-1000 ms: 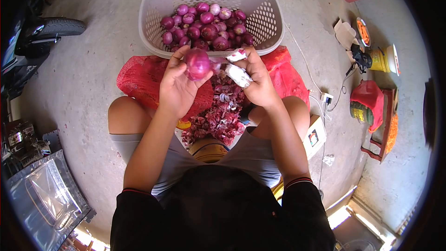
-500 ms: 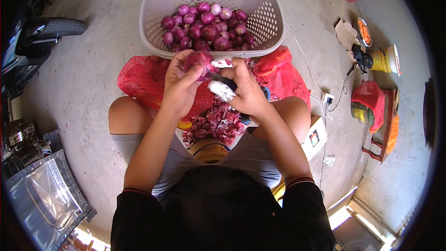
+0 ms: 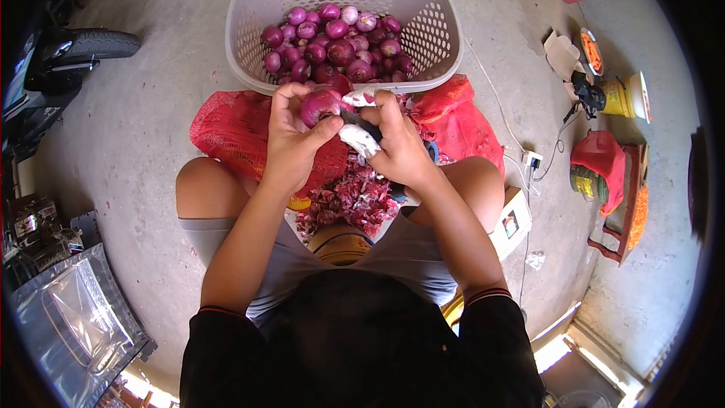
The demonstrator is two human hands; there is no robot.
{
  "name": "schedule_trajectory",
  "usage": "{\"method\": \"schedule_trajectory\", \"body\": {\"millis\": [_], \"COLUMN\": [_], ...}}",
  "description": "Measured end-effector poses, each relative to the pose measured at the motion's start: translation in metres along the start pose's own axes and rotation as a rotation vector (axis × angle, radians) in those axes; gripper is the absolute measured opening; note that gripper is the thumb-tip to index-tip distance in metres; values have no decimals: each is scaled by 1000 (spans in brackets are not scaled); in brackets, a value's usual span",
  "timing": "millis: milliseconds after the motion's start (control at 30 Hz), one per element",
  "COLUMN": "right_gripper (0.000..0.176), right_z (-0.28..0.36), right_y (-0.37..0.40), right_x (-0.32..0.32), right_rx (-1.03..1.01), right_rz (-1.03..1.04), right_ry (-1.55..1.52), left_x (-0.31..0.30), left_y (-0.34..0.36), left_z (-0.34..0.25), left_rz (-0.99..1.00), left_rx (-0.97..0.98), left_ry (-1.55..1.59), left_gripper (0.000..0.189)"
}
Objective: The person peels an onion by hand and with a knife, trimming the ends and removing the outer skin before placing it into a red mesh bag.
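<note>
We observe the left grip [image 3: 291, 136] clamped on one red onion [image 3: 319, 104], thumb on the near side and curled fingers on the far side, held up in front of the near rim of the grey basket [image 3: 245, 38]. The right grip [image 3: 404, 147] is closed around what we take to be a knife [image 3: 362, 122]; its dark blade shows between the thumb and forefinger, both of which carry white wraps [image 3: 358, 140]. Relative to the picture one second ago, the right grip has moved across to the onion, and the wrapped forefinger is now at the onion's right side. Relative to the half-second picture, the left thumb has shifted lower and the onion shows a different face. We judge from this that the onion is being turned against the blade, so work on this piece is under way. We cannot tell whether the edge has entered the skin. Beyond the grips, loose onions [image 3: 340, 51] lie in the basket. Between the knees we note a heap of peelings [image 3: 347, 200], flanked by a red mesh bag [image 3: 226, 128] and red netting [image 3: 462, 125].
</note>
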State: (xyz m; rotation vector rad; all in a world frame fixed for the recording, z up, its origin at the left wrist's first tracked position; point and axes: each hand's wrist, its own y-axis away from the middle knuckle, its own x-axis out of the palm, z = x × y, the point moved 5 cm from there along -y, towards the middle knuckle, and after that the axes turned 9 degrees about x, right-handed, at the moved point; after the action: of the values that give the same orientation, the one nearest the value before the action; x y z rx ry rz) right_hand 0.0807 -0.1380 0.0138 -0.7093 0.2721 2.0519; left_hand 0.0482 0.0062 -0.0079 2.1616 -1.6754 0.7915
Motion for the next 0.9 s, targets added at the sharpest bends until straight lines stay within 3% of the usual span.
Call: {"method": "schedule_trajectory", "body": {"millis": [167, 600, 900], "right_gripper": [62, 38, 44], "right_z": [-1, -18, -23], "right_y": [1, -10, -7], "right_x": [3, -7, -6], "right_rx": [-1, 83, 154], "right_rz": [-41, -191, -8], "right_ry": [-1, -542, -475], "left_x": [-4, -4, -6], "left_y": [1, 0, -1], "left_z": [4, 0, -3], "left_rz": [-16, 13, 4], "left_rx": [4, -27, -150], "left_ry": [-16, 220, 466], "left_gripper": [48, 36, 39]}}
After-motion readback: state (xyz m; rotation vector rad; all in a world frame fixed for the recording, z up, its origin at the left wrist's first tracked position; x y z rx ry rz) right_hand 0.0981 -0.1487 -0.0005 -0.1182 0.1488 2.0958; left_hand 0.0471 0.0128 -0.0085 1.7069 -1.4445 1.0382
